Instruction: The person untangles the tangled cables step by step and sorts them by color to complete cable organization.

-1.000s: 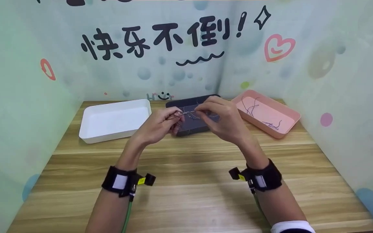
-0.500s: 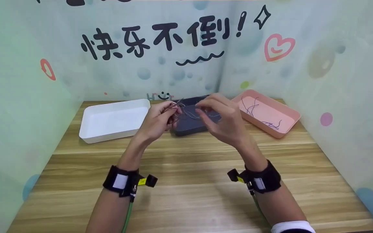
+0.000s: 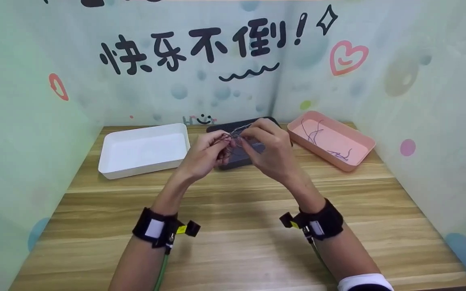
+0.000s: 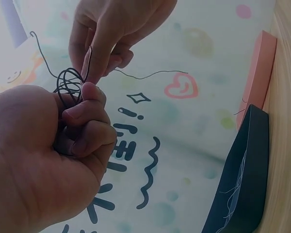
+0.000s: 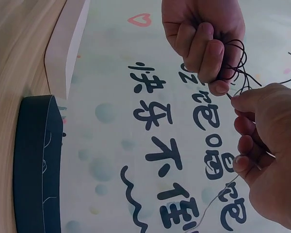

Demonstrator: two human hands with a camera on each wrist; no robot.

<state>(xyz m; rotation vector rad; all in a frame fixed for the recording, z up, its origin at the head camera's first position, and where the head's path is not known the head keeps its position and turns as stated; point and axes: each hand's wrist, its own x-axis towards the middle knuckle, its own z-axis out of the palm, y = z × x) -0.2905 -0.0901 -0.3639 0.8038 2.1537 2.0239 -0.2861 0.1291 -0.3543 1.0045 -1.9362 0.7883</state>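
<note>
A tangled bundle of thin dark wire (image 4: 68, 83) pokes out in loops from the curled fingers of my left hand (image 3: 204, 155), which grips it. Close against it, my right hand (image 3: 272, 151) pinches a strand between thumb and forefinger. The fingertips of both hands almost meet in the head view. In the right wrist view, the loops (image 5: 243, 58) stand beside the left fist, and a paler loose strand (image 5: 214, 199) trails below the right hand. The part of the bundle inside the left fist is hidden.
Behind the hands lies a dark grey tray (image 3: 239, 161) with thin strands in it. A white tray (image 3: 144, 151) stands to the left. The pink tray (image 3: 348, 147) at the right holds several short dark wires (image 3: 314, 133). A printed curtain (image 3: 217, 93) closes off the back.
The right hand has moved left, up to the left hand, after being slightly apart from it half a second ago. The left hand has shifted slightly right, still gripping the wire bundle.
</note>
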